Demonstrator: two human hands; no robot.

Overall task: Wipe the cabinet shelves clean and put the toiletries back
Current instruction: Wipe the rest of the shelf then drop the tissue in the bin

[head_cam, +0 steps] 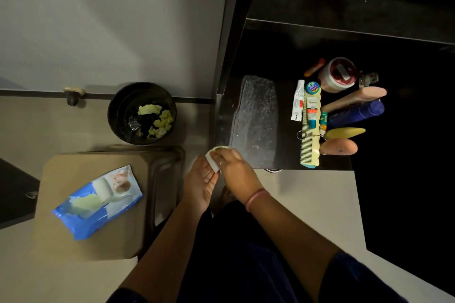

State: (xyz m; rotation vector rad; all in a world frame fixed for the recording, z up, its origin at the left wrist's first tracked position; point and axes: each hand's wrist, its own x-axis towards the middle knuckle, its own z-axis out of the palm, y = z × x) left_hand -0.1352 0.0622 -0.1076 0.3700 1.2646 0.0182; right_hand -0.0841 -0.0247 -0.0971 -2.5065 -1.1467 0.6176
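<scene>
Nearest the camera, at the bottom of the frame, are the person's dark-clothed lap and two bare forearms reaching up toward the centre. The right hand [235, 170], with a pink band at the wrist, is curled with its fingertips pinching a small pale wet wipe [213, 158]; the left hand [200, 186] lies open, palm up, just beneath it, fingers touching the wipe's lower edge. The wipe sits at the near left corner of the dark cabinet shelf [248, 115], just off its edge.

The shelf's left part carries a broad glistening streak, which suggests it has been wiped and is damp. On its right part the toiletries are gathered in a tight cluster: a cream comb [309, 147], a white tube [298, 101], a small green-capped face-wash tube [312, 112], a small teal-lidded tin [312, 87], a white jar with a red lid [337, 75], a blue bottle [357, 113], a yellow bottle [344, 133] and two peach bottles. Whether they are back in final place or only pushed aside I cannot tell.

At centre left a black bin [141, 113] holds several crumpled yellowish wipes, and at lower left an opened blue wipe pack [97, 202] lies on a beige stool [73, 233]. My judgement: wiping is well along; the area under the toiletries and the dark shelf above may remain.
</scene>
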